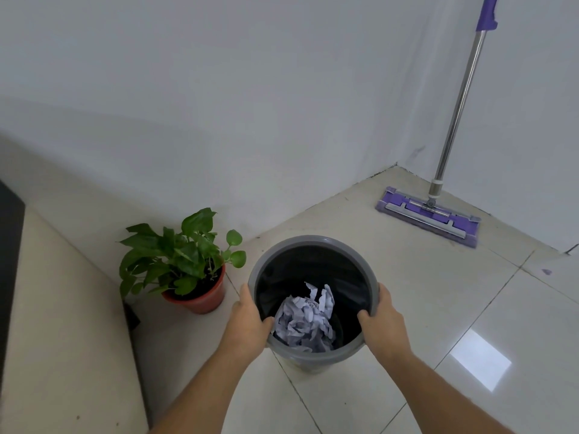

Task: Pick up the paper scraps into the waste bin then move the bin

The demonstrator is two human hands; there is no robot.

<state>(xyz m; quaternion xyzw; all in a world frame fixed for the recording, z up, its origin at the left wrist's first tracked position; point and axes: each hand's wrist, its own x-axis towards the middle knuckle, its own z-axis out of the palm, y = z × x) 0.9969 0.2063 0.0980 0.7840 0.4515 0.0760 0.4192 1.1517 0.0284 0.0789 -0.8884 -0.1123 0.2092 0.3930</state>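
While gripped from both sides, sits low in centre of view, over pale tiled floor; white walls meeting in a corner at upper right; floor glossy, bright window reflection on a tile at lower right; raised pale ledge running along left side, dark strip at far left edge.

Purple flat mop with head down on tiles near corner, metal pole leaning up against right wall, purple grip at top; well apart from bin.

Grey waste bin, round, upright or close to it, black liner inside; cannot tell whether base touches floor or hangs just above it; just right of potted plant, not touching it.

Potted plant: green leafy vine in terracotta-coloured pot, standing on floor against ledge, left of bin.

Left hand clamped on left side of bin rim, thumb hooked over rim to the inside, fingers wrapped down outer wall; forearm coming in from bottom centre.

Right hand clamped on right side of rim, thumb over rim to the inside, fingers outside; forearm coming in from bottom right.

Paper scraps, white, crumpled and torn, some print visible, piled at bottom of bin toward near side, on liner; small purple speck on tile at right, past mop.
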